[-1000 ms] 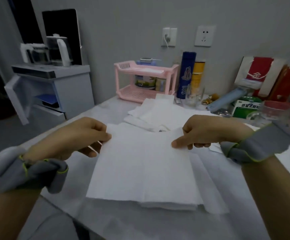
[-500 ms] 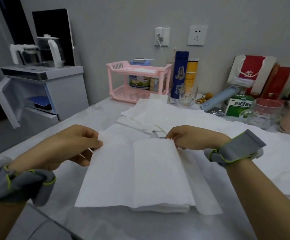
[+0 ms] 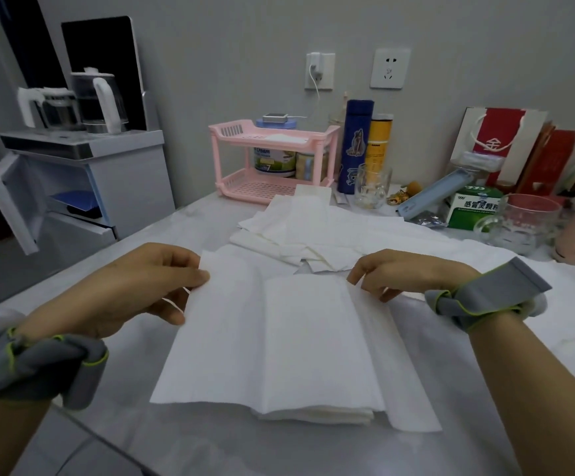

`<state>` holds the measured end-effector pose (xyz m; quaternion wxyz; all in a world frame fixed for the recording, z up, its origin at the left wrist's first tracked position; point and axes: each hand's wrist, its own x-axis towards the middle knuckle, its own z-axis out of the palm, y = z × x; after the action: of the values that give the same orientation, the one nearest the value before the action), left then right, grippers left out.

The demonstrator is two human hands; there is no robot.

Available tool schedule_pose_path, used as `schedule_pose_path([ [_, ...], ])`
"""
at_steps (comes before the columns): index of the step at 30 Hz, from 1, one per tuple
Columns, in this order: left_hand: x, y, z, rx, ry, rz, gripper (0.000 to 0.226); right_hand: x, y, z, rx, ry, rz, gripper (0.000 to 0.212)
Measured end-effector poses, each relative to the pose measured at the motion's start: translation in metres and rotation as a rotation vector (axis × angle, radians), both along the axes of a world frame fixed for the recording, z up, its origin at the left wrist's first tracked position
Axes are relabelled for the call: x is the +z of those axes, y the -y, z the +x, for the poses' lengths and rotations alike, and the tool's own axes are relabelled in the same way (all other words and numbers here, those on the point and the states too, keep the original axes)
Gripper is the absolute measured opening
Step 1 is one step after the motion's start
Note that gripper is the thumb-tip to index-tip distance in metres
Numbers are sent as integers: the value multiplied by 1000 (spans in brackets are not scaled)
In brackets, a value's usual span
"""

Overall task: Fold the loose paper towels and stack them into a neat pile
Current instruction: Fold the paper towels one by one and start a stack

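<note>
A white paper towel (image 3: 244, 341) lies spread over a low pile of folded towels (image 3: 313, 415) near the table's front edge. My left hand (image 3: 148, 283) pinches the towel's far left corner between thumb and fingers. My right hand (image 3: 399, 273) has its fingers curled at the towel's far right corner, pinching the edge there. Behind the hands, several loose unfolded towels (image 3: 299, 231) lie in an untidy heap in the middle of the table.
The white table (image 3: 210, 441) has its left edge close to my left wrist. A pink two-tier rack (image 3: 272, 159), flasks, a glass mug (image 3: 372, 190), a medicine box (image 3: 475, 207) and red bags crowd the back. A kettle cabinet (image 3: 83, 187) stands to the left.
My right hand has drawn back to the right along the towel's far edge, and the towel now lies flatter over the pile. The left hand keeps its pinch on the corner.
</note>
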<state>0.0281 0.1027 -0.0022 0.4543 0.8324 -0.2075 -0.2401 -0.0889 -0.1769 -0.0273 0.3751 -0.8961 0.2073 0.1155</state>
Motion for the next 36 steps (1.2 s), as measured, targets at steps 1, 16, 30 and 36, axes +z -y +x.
schedule_pose_path([
  [1, 0, 0, 0, 0, 3, -7, 15, 1, 4, -2, 6, -27, 23, 20],
  [16, -16, 6, 20, 25, -172, -146, 55, 50, -44, -10, -54, 363, 450, 36],
  [30, -53, 63, 72, -21, -291, -182, 32, -3, -8, 8, -501, 660, -207, 20],
  [36, -63, 68, 81, 163, 18, -365, 23, -52, -5, 26, -199, 647, -429, 19],
])
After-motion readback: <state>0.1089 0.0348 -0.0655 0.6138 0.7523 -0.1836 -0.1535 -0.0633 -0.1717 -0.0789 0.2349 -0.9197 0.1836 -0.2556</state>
